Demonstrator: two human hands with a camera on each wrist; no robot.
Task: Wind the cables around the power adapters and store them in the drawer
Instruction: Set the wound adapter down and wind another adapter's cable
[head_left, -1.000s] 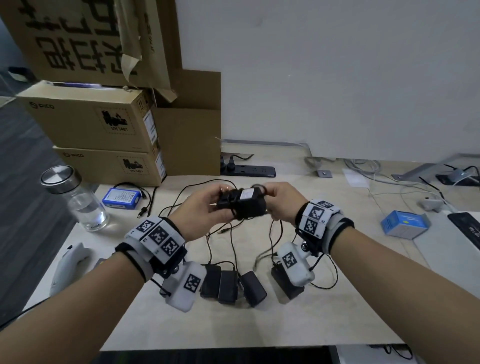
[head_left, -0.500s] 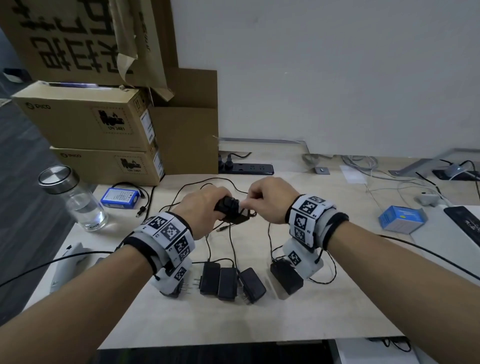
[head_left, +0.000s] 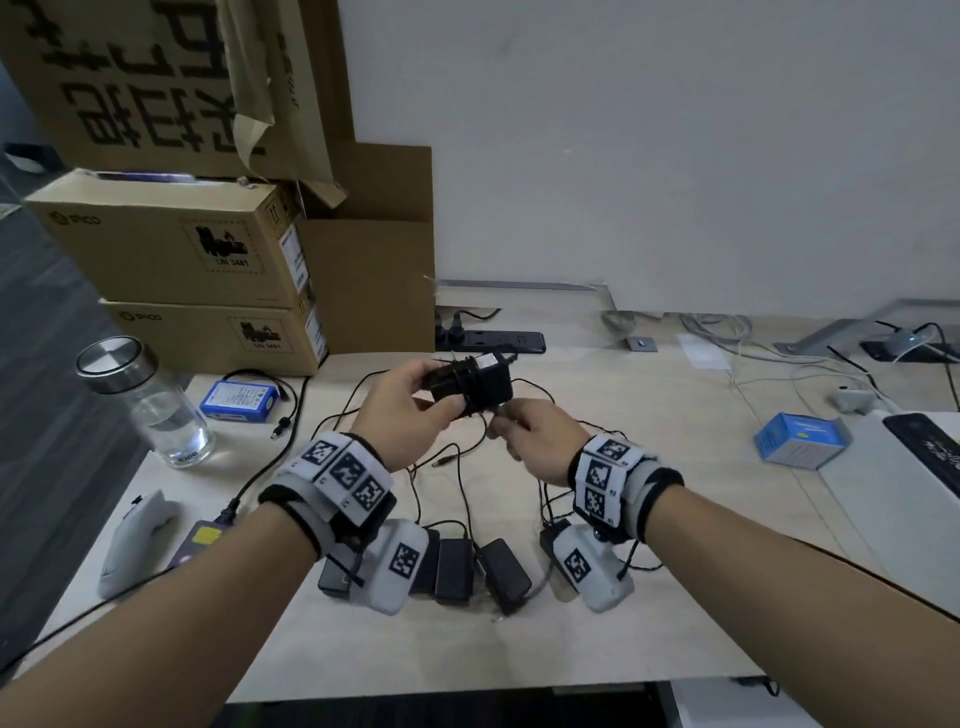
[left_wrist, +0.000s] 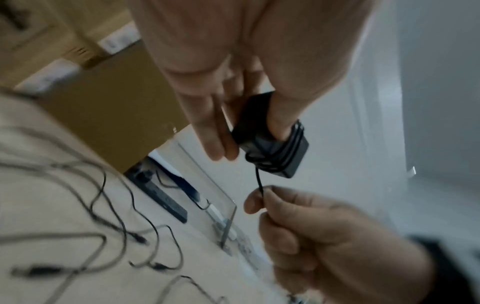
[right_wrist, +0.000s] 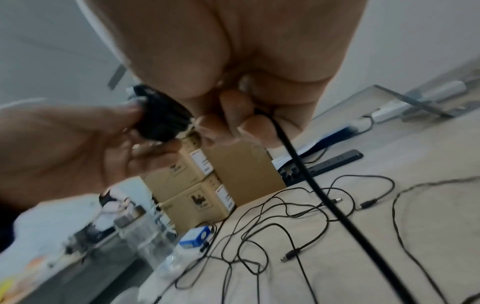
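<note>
My left hand (head_left: 410, 410) grips a black power adapter (head_left: 475, 387) above the desk, with several turns of its thin black cable wound round it (left_wrist: 283, 150). Just below and to the right, my right hand (head_left: 530, 439) pinches the free run of that cable (left_wrist: 259, 183) between thumb and fingers (right_wrist: 249, 121). Several more black adapters (head_left: 470, 569) lie in a row near the desk's front edge, partly hidden by my wrists. Their loose cables (right_wrist: 298, 207) sprawl over the desk. No drawer is in view.
Stacked cardboard boxes (head_left: 176, 270) stand at the back left, a black power strip (head_left: 493, 340) behind my hands. A glass bottle (head_left: 148, 402), a blue battery pack (head_left: 239, 400) and a white controller (head_left: 135, 540) lie left. A blue box (head_left: 800, 439) sits right.
Both hands have risen from near the desk, and the adapter has turned in my left hand. My right hand has swung from above the adapter to below it, pulling the cable round.
</note>
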